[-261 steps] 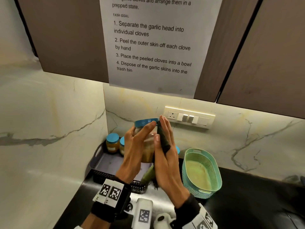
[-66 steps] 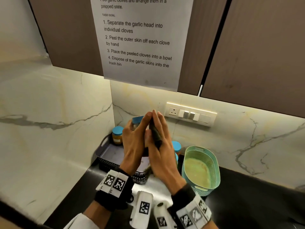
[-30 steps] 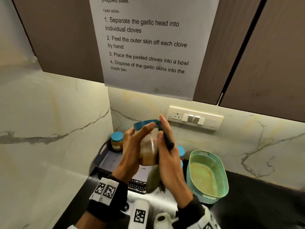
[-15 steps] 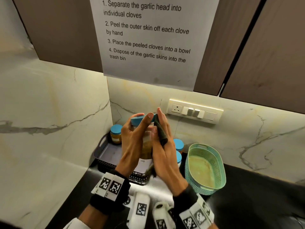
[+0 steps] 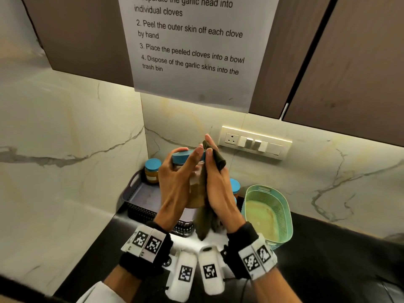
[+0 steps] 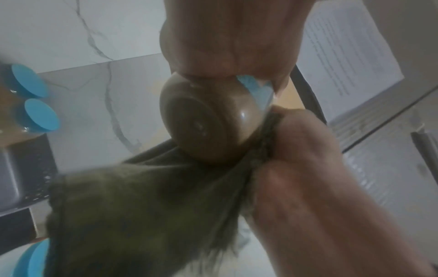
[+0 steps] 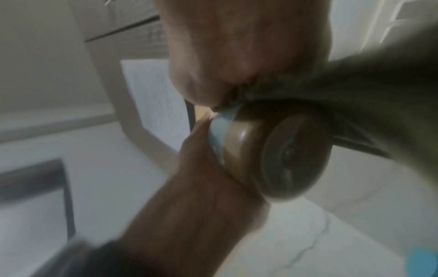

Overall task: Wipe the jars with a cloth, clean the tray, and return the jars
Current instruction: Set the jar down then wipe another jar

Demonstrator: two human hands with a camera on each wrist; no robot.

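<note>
My left hand (image 5: 181,171) grips a glass jar (image 5: 195,193) with a blue lid (image 5: 182,157) and brown contents, held up over the dark tray (image 5: 140,193). My right hand (image 5: 216,186) presses a dark olive cloth (image 5: 204,221) against the jar's right side; the cloth threads between its fingers and hangs below. From the left wrist view I see the jar's bottom (image 6: 203,121) and the cloth (image 6: 142,215) under it. The right wrist view shows the jar's bottom (image 7: 284,153) blurred. One blue-lidded jar (image 5: 152,171) stands in the tray's back left corner.
More blue-lidded jars (image 5: 235,185) stand behind my right hand, between the tray and a teal basket (image 5: 269,215). All stand on a black counter (image 5: 328,259) in a marble corner. A switch panel (image 5: 253,143) and a paper sheet (image 5: 192,51) are on the wall and cabinets.
My right hand with the cloth has slid up the jar's side, fingertips now above the lid. The left hand keeps its hold on the jar. The head view has tipped down.
</note>
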